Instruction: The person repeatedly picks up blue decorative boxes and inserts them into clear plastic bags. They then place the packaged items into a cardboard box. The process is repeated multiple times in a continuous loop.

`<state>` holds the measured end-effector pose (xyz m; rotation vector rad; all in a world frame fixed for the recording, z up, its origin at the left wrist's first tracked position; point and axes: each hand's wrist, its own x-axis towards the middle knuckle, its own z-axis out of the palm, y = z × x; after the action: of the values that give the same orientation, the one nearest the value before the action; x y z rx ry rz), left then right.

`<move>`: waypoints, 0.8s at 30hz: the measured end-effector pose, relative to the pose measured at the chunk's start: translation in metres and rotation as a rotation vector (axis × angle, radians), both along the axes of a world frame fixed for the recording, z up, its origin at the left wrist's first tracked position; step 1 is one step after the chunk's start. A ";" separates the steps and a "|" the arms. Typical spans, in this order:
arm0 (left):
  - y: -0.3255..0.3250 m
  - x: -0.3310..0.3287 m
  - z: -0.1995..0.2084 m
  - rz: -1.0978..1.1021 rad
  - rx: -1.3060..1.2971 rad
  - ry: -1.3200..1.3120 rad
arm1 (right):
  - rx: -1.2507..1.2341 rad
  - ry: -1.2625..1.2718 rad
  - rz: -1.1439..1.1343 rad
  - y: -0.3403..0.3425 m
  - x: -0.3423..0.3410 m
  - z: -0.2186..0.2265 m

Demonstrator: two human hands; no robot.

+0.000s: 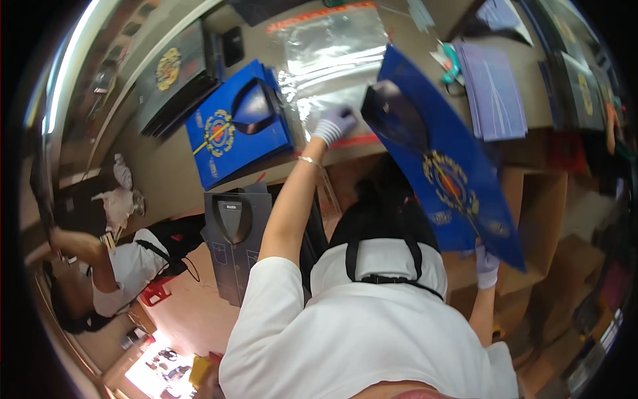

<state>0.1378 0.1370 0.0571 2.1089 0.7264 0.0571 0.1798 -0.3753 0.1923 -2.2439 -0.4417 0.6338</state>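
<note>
A blue gift bag (pixel 458 183) with a round gold-and-red emblem and a dark ribbon handle hangs tilted on my right side. My right hand (pixel 487 265), in a pale glove, grips its lower end; the bag hides part of the fingers. My left hand (pixel 337 124), gloved with a striped cuff, is over the near part of the clear plastic bags (pixel 332 50) on the table. Its fingers look bunched but are blurred, and whether they pinch the plastic cannot be told. Left of it lies a stack of similar blue bags (pixel 246 136).
Dark bags (pixel 176 76) and a phone (pixel 233 45) lie at the far left. Purple folded sheets (pixel 492 90) and a teal tape dispenser (pixel 452 63) are at the right. A dark bag (pixel 229 246) stands below the table; a cardboard box (pixel 541 219) is near my right hand. Another person (pixel 133 269) works at left.
</note>
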 end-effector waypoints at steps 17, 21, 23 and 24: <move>-0.012 -0.010 0.020 0.273 -0.367 0.116 | 0.086 -0.246 0.001 0.045 0.019 -0.023; -0.009 -0.014 -0.014 0.262 -0.199 -0.030 | 0.021 -0.333 0.057 0.044 0.016 -0.034; -0.005 -0.010 -0.003 0.185 -0.095 0.076 | -0.027 -0.408 0.105 0.037 0.012 -0.039; -0.002 -0.005 0.003 0.224 -0.013 -0.011 | -0.068 -0.478 0.145 0.032 0.010 -0.043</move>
<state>0.1327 0.1353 0.0604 2.0048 0.9512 0.1858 0.1901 -0.3434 0.1492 -2.4398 -0.8336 0.1756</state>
